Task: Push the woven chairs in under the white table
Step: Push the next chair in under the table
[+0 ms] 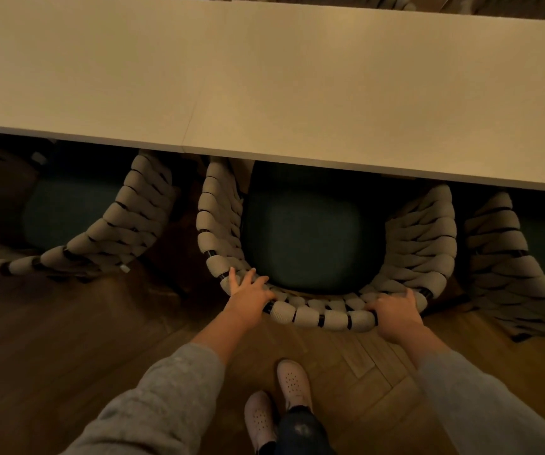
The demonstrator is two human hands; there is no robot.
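Observation:
A long white table (297, 77) fills the top of the head view. Right in front of me stands a woven chair (320, 318) with a thick beige rope back and a dark green seat cushion (310, 238); the front of its seat is under the table edge. My left hand (250, 295) rests over the left part of the curved backrest, fingers spread across the rope. My right hand (394, 311) grips the right part of the same backrest, fingers curled over the top.
A second woven chair (120, 234) stands to the left, partly under the table, and a third (507, 257) to the right. The floor is dark herringbone wood (67, 339). My feet in pale shoes (292, 382) stand just behind the middle chair.

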